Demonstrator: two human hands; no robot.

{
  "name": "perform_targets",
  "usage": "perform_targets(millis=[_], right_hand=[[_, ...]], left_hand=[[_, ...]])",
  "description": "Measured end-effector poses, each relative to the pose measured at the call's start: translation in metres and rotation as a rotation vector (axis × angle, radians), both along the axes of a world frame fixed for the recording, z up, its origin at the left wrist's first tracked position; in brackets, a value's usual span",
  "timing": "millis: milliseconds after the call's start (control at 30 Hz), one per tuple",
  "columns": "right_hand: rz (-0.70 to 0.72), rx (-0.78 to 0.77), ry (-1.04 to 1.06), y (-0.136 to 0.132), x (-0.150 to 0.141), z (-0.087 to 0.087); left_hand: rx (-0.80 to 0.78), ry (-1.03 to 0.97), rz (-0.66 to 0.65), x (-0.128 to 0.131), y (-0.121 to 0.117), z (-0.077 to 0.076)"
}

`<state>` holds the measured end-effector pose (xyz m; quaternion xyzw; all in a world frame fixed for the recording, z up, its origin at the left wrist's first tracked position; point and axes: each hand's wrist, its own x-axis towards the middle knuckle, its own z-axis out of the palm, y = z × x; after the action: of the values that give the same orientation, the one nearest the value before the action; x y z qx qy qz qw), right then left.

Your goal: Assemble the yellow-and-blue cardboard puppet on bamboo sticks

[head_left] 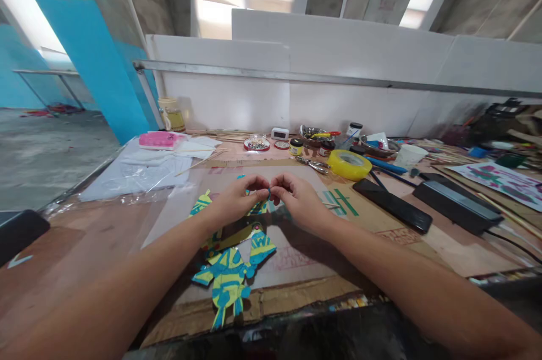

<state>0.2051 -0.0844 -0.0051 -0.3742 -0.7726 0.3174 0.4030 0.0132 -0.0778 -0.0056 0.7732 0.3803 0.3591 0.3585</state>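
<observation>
My left hand [243, 196] and my right hand [296, 196] meet fingertip to fingertip above the middle of the worktable. Both are closed in a pinch at the edge of a blue-and-yellow painted cutout [257, 209], which my left hand partly covers. A small blue bit shows between the fingertips. Under and in front of my left hand lie more blue-and-yellow painted cutouts [228, 278], joined into a figure with pointed limbs. One triangular part [261, 248] has a small pink round spot at its top. A yellow-tipped part [203, 202] sticks out left of my left hand.
Cardboard and a translucent sheet [169, 236] cover the table. Behind my hands are pliers [312, 165], a yellow tape roll [349, 165], paint jars [296, 148] and a dish of beads [256, 143]. To the right lie a phone [393, 206] and a black device [457, 206] with a cable.
</observation>
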Motion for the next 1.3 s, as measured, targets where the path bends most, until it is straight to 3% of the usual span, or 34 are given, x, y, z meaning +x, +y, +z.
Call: perform_targets(millis=[233, 433, 633, 900, 1300], right_hand=[[-0.032, 0.110, -0.091, -0.0018, 0.0003, 0.0037], [-0.026, 0.123, -0.048, 0.0013, 0.0005, -0.0001], [0.001, 0.261, -0.039, 0.0033, 0.0002, 0.0010], [-0.014, 0.146, -0.030, 0.0031, 0.0002, 0.0016], [-0.022, 0.055, -0.010, 0.0022, 0.0000, 0.0045]], left_hand=[[0.051, 0.088, -0.004, -0.0032, 0.0031, 0.0040], [0.078, 0.121, 0.040, -0.0030, 0.0017, 0.0060], [0.156, 0.116, 0.043, -0.0010, 0.0022, 0.0016], [0.170, 0.085, 0.031, -0.0034, 0.0030, -0.0005], [0.060, 0.102, 0.048, -0.0046, 0.0010, 0.0032]])
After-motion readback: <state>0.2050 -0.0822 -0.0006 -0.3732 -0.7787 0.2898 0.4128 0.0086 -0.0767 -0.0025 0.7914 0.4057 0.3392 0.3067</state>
